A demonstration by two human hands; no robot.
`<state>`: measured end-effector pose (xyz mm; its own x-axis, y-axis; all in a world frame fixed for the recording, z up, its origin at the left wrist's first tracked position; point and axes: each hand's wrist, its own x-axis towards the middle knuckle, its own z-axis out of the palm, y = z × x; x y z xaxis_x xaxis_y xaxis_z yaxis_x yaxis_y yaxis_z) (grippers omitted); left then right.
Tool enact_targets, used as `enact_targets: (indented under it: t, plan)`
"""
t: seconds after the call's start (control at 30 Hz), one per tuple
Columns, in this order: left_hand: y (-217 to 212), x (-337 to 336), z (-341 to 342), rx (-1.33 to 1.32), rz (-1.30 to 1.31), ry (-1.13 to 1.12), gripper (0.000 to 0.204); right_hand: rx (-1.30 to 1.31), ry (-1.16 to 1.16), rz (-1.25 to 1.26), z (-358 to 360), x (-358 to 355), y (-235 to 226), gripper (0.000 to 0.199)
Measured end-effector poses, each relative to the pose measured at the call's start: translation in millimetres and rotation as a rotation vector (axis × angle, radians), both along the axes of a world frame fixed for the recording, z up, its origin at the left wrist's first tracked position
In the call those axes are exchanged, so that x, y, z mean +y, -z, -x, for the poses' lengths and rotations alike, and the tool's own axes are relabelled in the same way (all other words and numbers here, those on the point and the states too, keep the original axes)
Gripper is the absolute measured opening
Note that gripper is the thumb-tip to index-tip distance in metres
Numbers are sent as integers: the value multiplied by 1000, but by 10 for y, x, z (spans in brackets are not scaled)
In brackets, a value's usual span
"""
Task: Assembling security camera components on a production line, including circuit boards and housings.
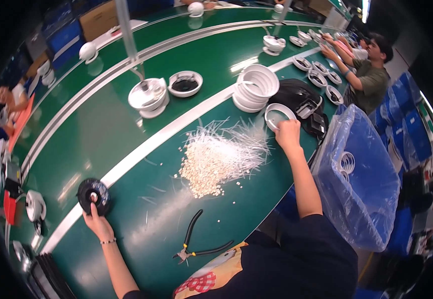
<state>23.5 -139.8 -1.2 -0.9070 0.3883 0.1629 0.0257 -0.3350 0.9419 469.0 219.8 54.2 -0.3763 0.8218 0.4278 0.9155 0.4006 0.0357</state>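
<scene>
At the table's left side my left hand point(98, 226) grips a round black part point(85, 195) with a hole in its middle, the thumb at that hole. Farther right, my right hand point(290, 135) is closed on the near edge of a white ring point(268, 115). The ring is next to a stack of white ring-shaped housings point(256, 94). Between my hands lies a heap of small cream-coloured pieces point(201, 172), with thin white plastic strips point(246, 149) strewn over its far right side. Cutting pliers point(192, 230) with black handles rest spread near my body.
A black bag point(296, 94) sits right of the stack. Beside the table edge stands a blue bin point(363, 174) with a clear liner and white rings inside. White round units point(149, 97) and a white bowl point(196, 89) stand beyond the pale strip. Co-workers sit at far right and left.
</scene>
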Motion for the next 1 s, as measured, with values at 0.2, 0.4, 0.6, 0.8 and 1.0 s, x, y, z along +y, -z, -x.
enact_targets:
  t: [0.2,0.4,0.6,0.8,1.0]
  plan:
    - [-17,-103,-30,-14,-30,-86,25,462,-508,94,894,-1397,-795,18]
    - [19,3,-62,-36,-65,-114,26,537,-1209,775,1494,-2646,-530,28]
    - [45,-27,-79,-10,-72,-118,31,32,-1082,933,1736,-2878,-134,29]
    - [-9,-83,-105,25,-28,-144,34,-190,-1038,679,1630,-2659,-594,104]
    - [-77,7,-291,84,-44,-103,33,-234,-1047,826,1553,-2679,-541,105]
